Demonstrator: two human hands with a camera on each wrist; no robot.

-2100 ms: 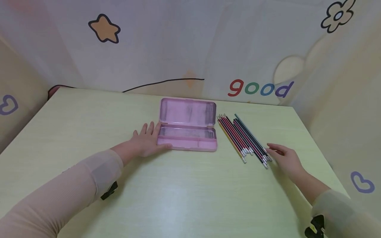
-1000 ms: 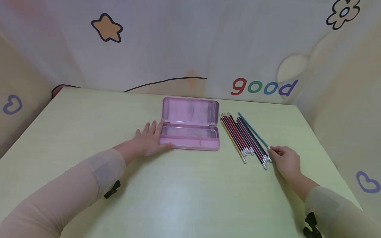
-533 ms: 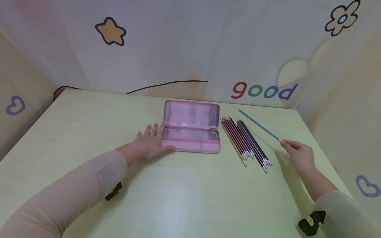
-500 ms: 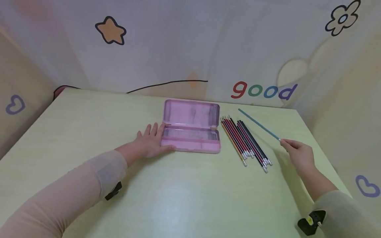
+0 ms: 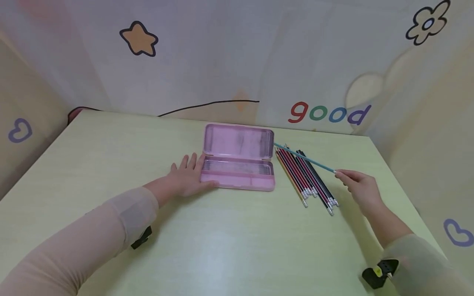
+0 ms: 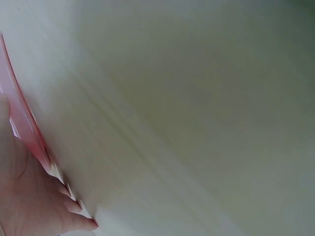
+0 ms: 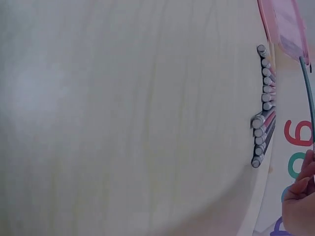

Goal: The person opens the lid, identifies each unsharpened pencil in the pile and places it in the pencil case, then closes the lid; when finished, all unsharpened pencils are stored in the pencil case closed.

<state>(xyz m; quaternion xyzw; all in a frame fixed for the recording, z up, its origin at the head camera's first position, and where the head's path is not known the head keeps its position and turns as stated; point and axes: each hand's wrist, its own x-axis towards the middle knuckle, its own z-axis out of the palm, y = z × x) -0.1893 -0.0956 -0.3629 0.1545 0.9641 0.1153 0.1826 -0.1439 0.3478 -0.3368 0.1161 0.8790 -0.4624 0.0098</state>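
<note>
- Position: teal pencil (image 5: 304,158) is held clear of the table (image 5: 222,246), crossing above the row of pencils (image 5: 305,174) that lies just right of the pink pencil case (image 5: 237,158).
- Grasp, right: right hand (image 5: 361,189) pinches the pencil's near end between its fingertips (image 5: 342,174); the right wrist view shows the same hand (image 7: 300,206) at the frame edge with the teal shaft (image 7: 309,98) running away from it.
- Long axis: the shaft runs from the hand leftward and away from the person, at a shallow slant across the table. Its far end sits at the right-hand edge of the case lid (image 5: 238,139), close to the hinge line; contact there cannot be confirmed.
- Pointing: the free end is directed at the case; the held end looks to be the capped end, to judge from the silver ends of the row, which lie toward the person.
- Case axis: the open tray (image 5: 237,168) has its long axis left to right, so the pencil lies at a shallow angle to it, not parallel.
- Grasp, left: left hand (image 5: 187,176) lies flat with fingers extended, against the left end of the case; the left wrist view shows the palm (image 6: 24,196) beside the pink rim (image 6: 22,123). It grips nothing.
- Nearer hand: the right hand holds the pencil and is well right of the tray; the left hand is at the tray, well apart from the pencil.
</note>
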